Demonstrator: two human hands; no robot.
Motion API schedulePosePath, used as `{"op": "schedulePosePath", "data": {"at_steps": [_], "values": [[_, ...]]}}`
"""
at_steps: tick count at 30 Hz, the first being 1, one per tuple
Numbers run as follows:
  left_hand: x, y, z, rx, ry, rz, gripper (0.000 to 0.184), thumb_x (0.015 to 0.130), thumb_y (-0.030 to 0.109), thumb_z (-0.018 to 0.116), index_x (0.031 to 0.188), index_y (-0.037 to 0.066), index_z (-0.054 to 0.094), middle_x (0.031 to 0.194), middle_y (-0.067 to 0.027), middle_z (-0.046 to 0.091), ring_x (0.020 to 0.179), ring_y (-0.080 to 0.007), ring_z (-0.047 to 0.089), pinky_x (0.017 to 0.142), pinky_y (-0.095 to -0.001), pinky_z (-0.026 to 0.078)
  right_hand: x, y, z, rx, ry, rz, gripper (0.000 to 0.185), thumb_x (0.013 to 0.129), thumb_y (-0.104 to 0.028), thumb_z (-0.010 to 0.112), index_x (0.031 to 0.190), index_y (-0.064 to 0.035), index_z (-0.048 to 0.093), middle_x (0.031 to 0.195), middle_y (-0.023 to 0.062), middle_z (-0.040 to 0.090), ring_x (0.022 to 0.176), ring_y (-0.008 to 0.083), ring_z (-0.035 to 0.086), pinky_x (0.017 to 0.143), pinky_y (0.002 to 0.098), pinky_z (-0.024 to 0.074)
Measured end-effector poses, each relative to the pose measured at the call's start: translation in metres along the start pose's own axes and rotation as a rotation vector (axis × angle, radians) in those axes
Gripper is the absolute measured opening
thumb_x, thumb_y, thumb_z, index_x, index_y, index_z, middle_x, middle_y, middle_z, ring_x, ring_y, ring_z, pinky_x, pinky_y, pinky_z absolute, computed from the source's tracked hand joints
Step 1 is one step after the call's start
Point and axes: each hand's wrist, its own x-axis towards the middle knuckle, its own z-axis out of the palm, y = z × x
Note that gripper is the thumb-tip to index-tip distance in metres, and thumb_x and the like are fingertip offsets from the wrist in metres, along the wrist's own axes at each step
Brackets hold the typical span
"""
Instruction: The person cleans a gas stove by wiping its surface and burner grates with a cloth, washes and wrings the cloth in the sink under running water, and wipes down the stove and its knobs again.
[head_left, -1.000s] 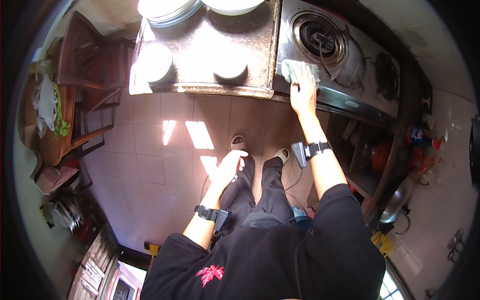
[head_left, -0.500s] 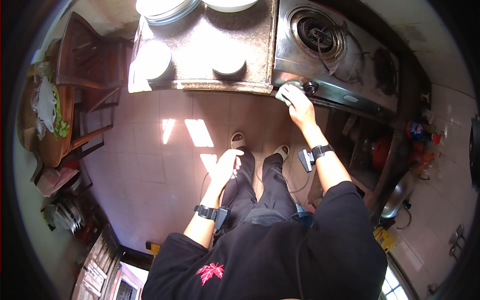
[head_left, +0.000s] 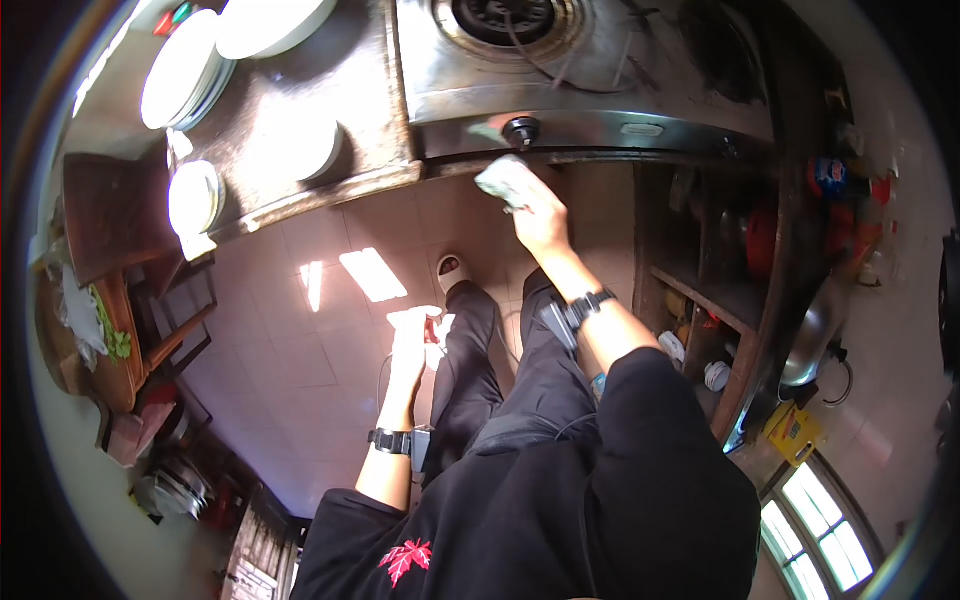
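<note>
A pale greenish cloth (head_left: 503, 182) is bunched in my right hand (head_left: 541, 218), whose fingers are closed round it. That hand hangs just in front of the steel gas stove (head_left: 590, 125), below its black knob (head_left: 521, 132) and apart from the front panel. My left hand (head_left: 412, 338) is over the floor near my left thigh. It holds nothing that I can see, and its fingers are loosely bent and apart, partly washed out by sunlight.
Left of the stove, a stone counter (head_left: 375, 100) holds stacked plates (head_left: 185, 75) and bowls in glare. Wooden chairs (head_left: 115, 215) and a table with greens stand further left. Open shelves (head_left: 705, 285) sit under the stove, and a metal wok (head_left: 808, 340) is at the right.
My right hand and the cloth have come away from the stove's front panel, beside the knob, to just in front of it. My view has turned and shifted right; the left hand's fingers have spread.
</note>
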Motion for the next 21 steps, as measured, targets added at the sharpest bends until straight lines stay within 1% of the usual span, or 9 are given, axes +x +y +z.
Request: {"op": "schedulePosePath", "data": {"at_steps": [4,6,8,9,10,11,14,19,21], "values": [[0.009,-0.004,0.038,0.0,-0.045,0.034,0.039,0.102,0.036,0.041,0.105,0.005,0.064,0.075,-0.0008,0.056,0.067,-0.0107,0.053,0.067,-0.0251,0.044,-0.018,0.039,-0.082,0.104,0.644,0.488,0.043,0.087,0.008,0.045,0.127,0.0031,0.059,0.123,0.0151,0.065,0.112,0.0222,0.063,0.097,0.0322,0.0483],[0.01,-0.009,0.06,-0.02,-0.058,0.023,0.04,0.102,0.037,0.041,0.106,0.004,0.064,0.076,-0.0012,0.057,0.067,-0.0107,0.053,0.067,-0.0252,0.045,0.031,0.036,-0.128,0.003,0.779,0.446,0.04,0.093,0.003,0.048,0.132,0.0059,0.054,0.124,0.0144,0.064,0.112,0.0199,0.061,0.098,0.0326,0.0462],[0.015,-0.015,0.078,0.067,-0.121,0.051,0.042,0.103,0.039,0.041,0.107,0.004,0.064,0.077,-0.0015,0.058,0.068,-0.0108,0.054,0.067,-0.0253,0.046,0.07,0.054,-0.14,0.099,0.776,0.389,0.038,0.094,0.001,0.048,0.131,0.0046,0.056,0.128,0.0151,0.063,0.113,0.0201,0.061,0.098,0.0329,0.0454],[0.014,-0.014,0.089,0.087,-0.117,0.061,0.043,0.103,0.04,0.041,0.106,0.004,0.064,0.077,-0.0016,0.058,0.069,-0.011,0.055,0.067,-0.0253,0.046,0.085,0.059,-0.132,0.003,0.739,0.364,0.037,0.092,0.003,0.048,0.127,0.0019,0.061,0.129,0.0168,0.062,0.118,0.0259,0.059,0.102,0.0361,0.0432],[0.014,-0.013,0.098,0.097,-0.114,0.059,0.043,0.103,0.04,0.041,0.106,0.004,0.064,0.077,-0.0016,0.058,0.069,-0.011,0.055,0.067,-0.0253,0.046,0.089,0.082,-0.121,-0.396,0.682,0.057,0.037,0.09,0.004,0.047,0.122,-0.0014,0.065,0.129,0.0181,0.062,0.124,0.0335,0.055,0.107,0.0404,0.0406],[0.012,-0.012,0.106,0.094,-0.125,0.058,0.042,0.103,0.039,0.041,0.106,0.003,0.064,0.076,-0.0019,0.058,0.069,-0.0111,0.055,0.067,-0.0254,0.046,0.091,0.08,-0.108,-0.37,0.646,0.041,0.04,0.086,0.006,0.048,0.12,-0.0032,0.067,0.13,0.019,0.06,0.129,0.0388,0.05,0.109,0.0445,0.0383],[0.009,-0.013,0.122,0.097,-0.122,0.058,0.036,0.106,0.029,0.038,0.107,0.004,0.063,0.073,-0.0026,0.057,0.065,-0.0095,0.051,0.063,-0.0237,0.043,0.072,0.064,-0.085,-0.287,0.455,-0.031,0.055,0.073,0.011,0.049,0.122,-0.0042,0.066,0.133,0.0172,0.058,0.129,0.0387,0.05,0.111,0.045,0.0383],[0.015,-0.01,0.134,0.185,-0.094,-0.008,0.033,0.105,0.026,0.039,0.106,0.004,0.064,0.072,-0.0028,0.057,0.063,-0.0099,0.052,0.062,-0.0245,0.043,0.047,0.086,-0.102,-0.251,0.138,-0.161,0.053,0.074,0.012,0.05,0.12,-0.0046,0.067,0.131,0.0166,0.06,0.127,0.037,0.053,0.109,0.0429,0.0404],[0.02,-0.006,0.136,0.214,-0.086,-0.003,0.033,0.105,0.026,0.04,0.105,0.004,0.064,0.071,-0.0026,0.056,0.063,-0.0098,0.052,0.061,-0.0245,0.043,0.052,0.103,-0.132,-0.344,0.344,-0.069,0.051,0.074,0.012,0.05,0.118,-0.0064,0.068,0.131,0.0156,0.06,0.127,0.0357,0.053,0.108,0.0429,0.0412]]}}
